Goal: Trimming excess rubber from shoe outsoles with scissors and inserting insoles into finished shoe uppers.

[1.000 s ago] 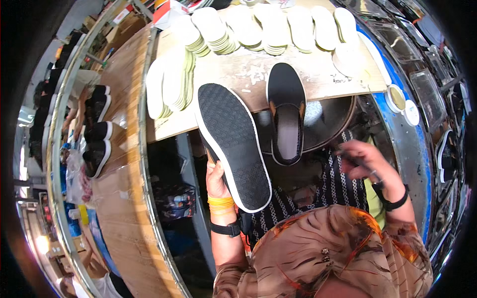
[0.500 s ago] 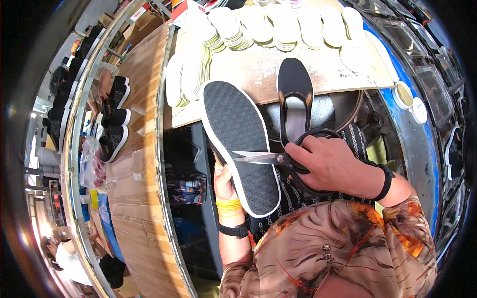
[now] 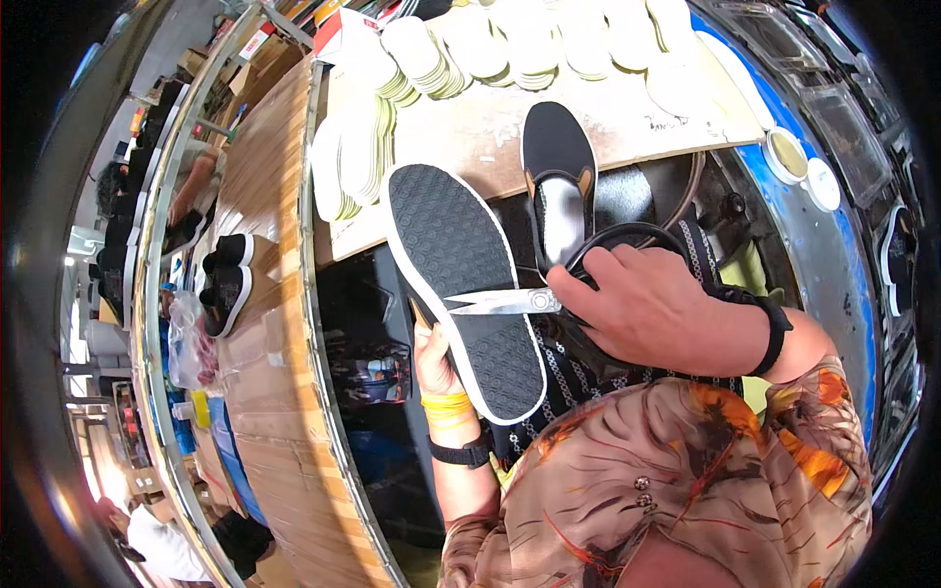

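A black shoe with a patterned black sole (image 3: 461, 255) and white edge is held up, its underside facing me. My left hand (image 3: 436, 361), yellow bands at its wrist, grips it from the left side, most of its fingers hidden behind. My right hand (image 3: 637, 304) is closed round the dark handles of a pair of scissors (image 3: 505, 302). Their blades are slightly apart and lie across the sole from the right; whether they touch it I cannot tell. Just beyond, a second black slip-on shoe (image 3: 558, 147) with a pale insole stands toe away from me, partly over the board.
Stacks of pale insoles (image 3: 426, 59) line the far part of the wooden board (image 3: 490, 147). Round tins (image 3: 786, 155) stand at the right. On the left, black shoes (image 3: 225, 284) rest on a brown cardboard-covered bench (image 3: 274, 392), and another person's arm (image 3: 196, 181) reaches in there.
My right hand and the scissors have shifted slightly left with the view. At the left bench, the other person's arm and a shoe there have moved. My grip on both things is unchanged.
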Tool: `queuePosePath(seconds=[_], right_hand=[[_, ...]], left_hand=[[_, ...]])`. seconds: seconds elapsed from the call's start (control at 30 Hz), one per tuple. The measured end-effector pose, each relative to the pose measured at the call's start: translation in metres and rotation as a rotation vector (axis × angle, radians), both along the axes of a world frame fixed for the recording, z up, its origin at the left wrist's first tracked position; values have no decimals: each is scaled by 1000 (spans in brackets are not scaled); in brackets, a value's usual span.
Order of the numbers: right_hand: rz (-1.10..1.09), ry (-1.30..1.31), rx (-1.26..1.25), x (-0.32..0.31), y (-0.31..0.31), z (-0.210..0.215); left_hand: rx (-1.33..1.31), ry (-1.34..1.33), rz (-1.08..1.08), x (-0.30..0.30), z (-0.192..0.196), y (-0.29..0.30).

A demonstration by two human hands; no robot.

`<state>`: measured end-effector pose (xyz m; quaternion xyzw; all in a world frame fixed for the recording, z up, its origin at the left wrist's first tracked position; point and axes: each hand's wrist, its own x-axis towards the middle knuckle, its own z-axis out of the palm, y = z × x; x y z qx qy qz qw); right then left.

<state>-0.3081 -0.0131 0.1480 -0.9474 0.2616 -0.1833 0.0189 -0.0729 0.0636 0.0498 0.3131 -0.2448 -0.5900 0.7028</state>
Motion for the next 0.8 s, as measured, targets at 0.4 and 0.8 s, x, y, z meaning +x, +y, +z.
queuePosePath(seconds=[0.4,0.8], right_hand=[[1,65,-175,-7,-6,11],[-45,-69,62,2,-6,-27]], left_hand=[[88,-73,46,-1,7,-3],[95,-80,-13,-8,5,-6]])
